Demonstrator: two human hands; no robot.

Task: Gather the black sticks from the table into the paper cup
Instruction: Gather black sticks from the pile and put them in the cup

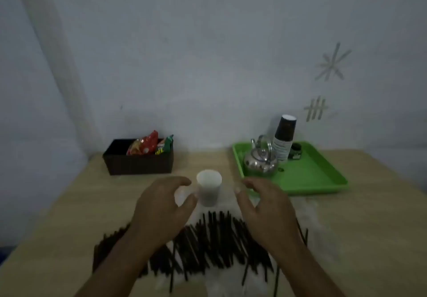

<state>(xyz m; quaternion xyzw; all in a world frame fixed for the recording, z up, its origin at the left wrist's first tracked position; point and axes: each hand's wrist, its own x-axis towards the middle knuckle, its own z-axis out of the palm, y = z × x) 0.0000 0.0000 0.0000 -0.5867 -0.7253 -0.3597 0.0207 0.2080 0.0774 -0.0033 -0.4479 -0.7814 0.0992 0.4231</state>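
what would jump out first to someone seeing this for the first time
The wide spread of thin black sticks lying at the near edge of the light wooden table, with the left hand and right hand poised above it. Just beyond stands the white paper cup; the bright green plastic tray sits far right.

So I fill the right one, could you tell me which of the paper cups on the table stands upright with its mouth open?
The white paper cup between the hands stands mouth up; the dark cups on the green tray are stacked upside down.
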